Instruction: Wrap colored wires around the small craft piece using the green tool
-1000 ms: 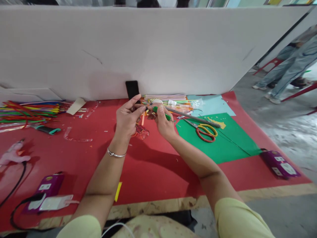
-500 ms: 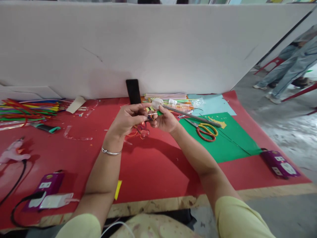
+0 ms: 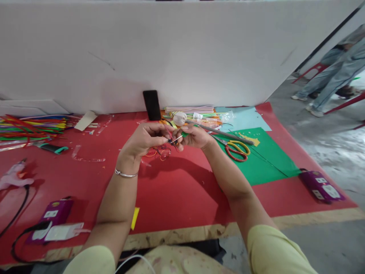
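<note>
Left hand (image 3: 144, 139) and right hand (image 3: 195, 136) pinch a small dark wire-wrapped piece (image 3: 173, 140) together, mid-twist; steady fingertip grip seems needed next.

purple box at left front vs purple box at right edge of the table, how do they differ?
The left purple box has a black cable running to it and a white tag lying against it; the right purple box shows neither. The left one lies wholly on the red cover; the right one sits at that cover's right edge, beside the green sheet. Both are purple with white labels on top, lying flat, away from both hands.
</note>
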`<state>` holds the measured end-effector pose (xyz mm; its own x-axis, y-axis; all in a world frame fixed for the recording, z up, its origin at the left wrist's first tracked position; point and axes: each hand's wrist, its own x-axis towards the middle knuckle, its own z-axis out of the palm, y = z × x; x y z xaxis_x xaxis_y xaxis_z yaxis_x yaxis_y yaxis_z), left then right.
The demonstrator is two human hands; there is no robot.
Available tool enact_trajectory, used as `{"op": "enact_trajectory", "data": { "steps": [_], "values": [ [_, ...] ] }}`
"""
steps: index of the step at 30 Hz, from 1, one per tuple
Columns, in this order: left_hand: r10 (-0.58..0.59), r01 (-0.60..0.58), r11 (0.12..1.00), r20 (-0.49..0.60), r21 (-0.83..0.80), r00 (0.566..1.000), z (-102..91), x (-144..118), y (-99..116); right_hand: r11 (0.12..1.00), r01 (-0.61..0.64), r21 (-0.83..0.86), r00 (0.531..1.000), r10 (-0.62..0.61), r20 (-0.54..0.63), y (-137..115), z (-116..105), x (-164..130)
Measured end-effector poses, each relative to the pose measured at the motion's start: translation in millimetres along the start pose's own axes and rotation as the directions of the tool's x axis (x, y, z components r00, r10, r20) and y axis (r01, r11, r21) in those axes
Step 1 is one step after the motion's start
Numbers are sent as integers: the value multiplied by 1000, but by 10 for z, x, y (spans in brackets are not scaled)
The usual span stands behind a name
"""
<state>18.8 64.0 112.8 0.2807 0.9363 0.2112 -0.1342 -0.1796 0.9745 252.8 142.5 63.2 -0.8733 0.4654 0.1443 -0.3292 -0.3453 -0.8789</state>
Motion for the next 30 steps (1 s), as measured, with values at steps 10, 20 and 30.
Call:
{"op": "enact_trajectory", "data": {
  "steps": [10, 20, 30],
  "values": [
    [-81, 81, 997, 39, -15, 996, -17, -10, 74, 981, 85, -177, 992, -100, -80, -122, 150, -44],
    [-4, 23, 996, -208, 87, 978, 29, -16, 133, 714, 201, -670, 863, -453, -224, -233, 490, -128],
    [-131, 79, 951, -158, -300, 979, -11, 63, 95, -65, 203, -977, 713, -674, 193, 92, 462, -36]
  ]
}}
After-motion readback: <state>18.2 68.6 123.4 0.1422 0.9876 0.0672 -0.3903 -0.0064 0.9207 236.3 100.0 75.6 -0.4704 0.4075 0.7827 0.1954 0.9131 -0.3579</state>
